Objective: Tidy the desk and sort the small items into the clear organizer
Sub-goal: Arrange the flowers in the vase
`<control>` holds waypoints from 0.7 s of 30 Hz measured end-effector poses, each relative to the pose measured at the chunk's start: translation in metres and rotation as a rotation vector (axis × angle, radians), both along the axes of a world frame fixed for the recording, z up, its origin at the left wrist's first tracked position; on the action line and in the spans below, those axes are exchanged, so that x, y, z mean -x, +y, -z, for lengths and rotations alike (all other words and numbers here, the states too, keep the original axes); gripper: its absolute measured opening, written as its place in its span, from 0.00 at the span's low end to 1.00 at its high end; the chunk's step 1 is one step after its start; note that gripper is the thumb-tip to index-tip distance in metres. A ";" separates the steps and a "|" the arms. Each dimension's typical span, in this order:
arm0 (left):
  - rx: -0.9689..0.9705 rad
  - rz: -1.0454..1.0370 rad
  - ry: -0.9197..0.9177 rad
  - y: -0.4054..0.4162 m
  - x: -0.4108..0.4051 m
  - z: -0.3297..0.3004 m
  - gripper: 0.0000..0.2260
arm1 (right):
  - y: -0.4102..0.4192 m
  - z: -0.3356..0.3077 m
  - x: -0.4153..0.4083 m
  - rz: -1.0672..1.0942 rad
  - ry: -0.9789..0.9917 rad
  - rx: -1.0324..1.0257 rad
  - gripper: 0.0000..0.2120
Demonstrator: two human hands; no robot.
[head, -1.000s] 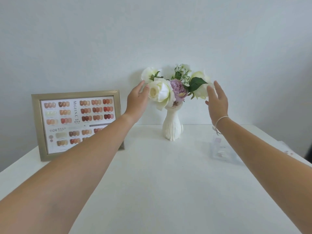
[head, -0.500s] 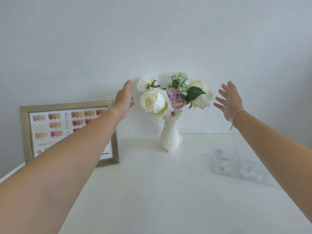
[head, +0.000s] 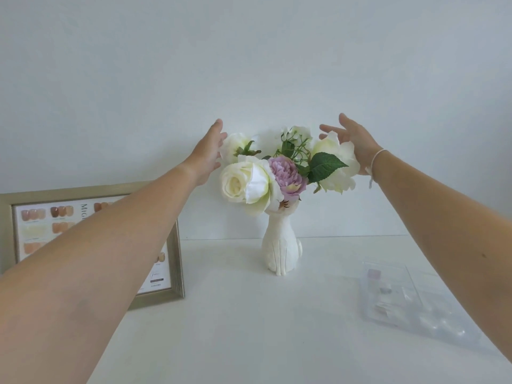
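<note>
A white cat-shaped vase (head: 281, 248) stands at the back of the white desk (head: 249, 328), filled with white and purple artificial flowers (head: 277, 167). My left hand (head: 208, 153) is spread open at the left side of the bouquet, beside a white bloom. My right hand (head: 353, 139) is open at the right side, its palm against the right white flower. The clear organizer (head: 393, 292) lies flat on the desk to the right, with small items inside, partly behind my right forearm.
A gold-framed nail colour chart (head: 163, 273) leans against the wall at the left, mostly hidden by my left forearm. The pale wall rises directly behind the vase.
Both hands, which had spread away from the bouquet half a second ago, have closed back in against its sides. The view has tilted up a little.
</note>
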State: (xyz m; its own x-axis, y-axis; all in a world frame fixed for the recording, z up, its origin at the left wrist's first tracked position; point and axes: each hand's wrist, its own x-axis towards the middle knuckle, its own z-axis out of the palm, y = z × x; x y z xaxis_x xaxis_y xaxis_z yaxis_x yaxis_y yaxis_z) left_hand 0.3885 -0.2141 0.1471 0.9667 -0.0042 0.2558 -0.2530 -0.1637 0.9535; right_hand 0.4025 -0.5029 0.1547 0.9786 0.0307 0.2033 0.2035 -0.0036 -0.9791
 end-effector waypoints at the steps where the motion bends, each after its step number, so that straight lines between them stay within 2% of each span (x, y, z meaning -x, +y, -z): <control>1: -0.005 0.006 0.006 -0.001 -0.001 -0.002 0.29 | 0.003 -0.003 -0.002 -0.016 0.003 0.037 0.25; 6: -0.007 0.030 0.013 -0.005 -0.006 -0.006 0.30 | 0.011 -0.004 -0.008 -0.131 0.093 0.116 0.26; 12: -0.064 0.101 0.027 -0.011 -0.005 -0.006 0.31 | 0.010 -0.003 -0.015 -0.137 0.132 0.136 0.30; 21: -0.090 0.118 0.038 -0.011 -0.001 -0.001 0.30 | 0.005 -0.014 -0.006 -0.108 0.162 0.277 0.28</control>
